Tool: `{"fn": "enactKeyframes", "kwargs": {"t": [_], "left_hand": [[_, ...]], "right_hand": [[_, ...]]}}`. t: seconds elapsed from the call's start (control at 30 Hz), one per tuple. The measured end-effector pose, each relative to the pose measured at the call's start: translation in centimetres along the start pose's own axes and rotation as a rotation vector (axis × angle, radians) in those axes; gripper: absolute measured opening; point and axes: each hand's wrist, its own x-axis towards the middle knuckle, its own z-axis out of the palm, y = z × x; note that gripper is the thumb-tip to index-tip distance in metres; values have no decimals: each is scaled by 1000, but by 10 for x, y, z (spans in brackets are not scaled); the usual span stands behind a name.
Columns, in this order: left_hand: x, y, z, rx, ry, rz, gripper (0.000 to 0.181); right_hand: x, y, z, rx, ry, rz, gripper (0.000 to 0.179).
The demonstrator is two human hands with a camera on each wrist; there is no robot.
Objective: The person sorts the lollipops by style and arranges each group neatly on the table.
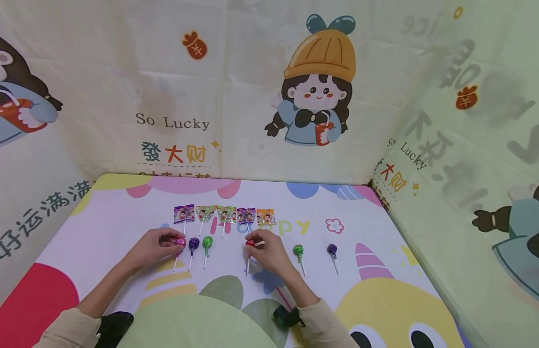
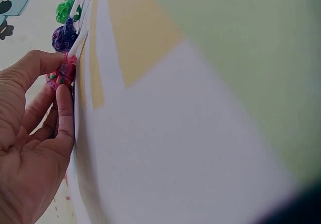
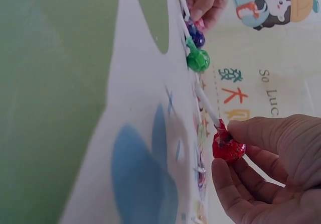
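Glistening red lollipop [image 3: 229,149], pink lollipop [image 2: 65,74], both white-sticked

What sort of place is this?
Probably a screened-off tabletop workspace: cartoon-printed sheets hang behind and on both sides of a cartoon-patterned table, with wrapped lollipops laid out on it.

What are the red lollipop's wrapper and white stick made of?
Red wrapper: probably thin plastic film or foil, shiny, because it has wrinkles and bright glints.
White stick: maybe plastic, maybe rolled paper; it looks smooth and plain, so I can't tell.
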Motion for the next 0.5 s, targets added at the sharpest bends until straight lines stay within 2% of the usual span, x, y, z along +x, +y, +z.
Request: {"fn": "enactKeyframes", "kwargs": {"t": [0.5], "left_hand": [[1,-3,-1,-16,-4,1,38]], "right_hand": [[14,-15,20,42,-29,-33,22]]}}
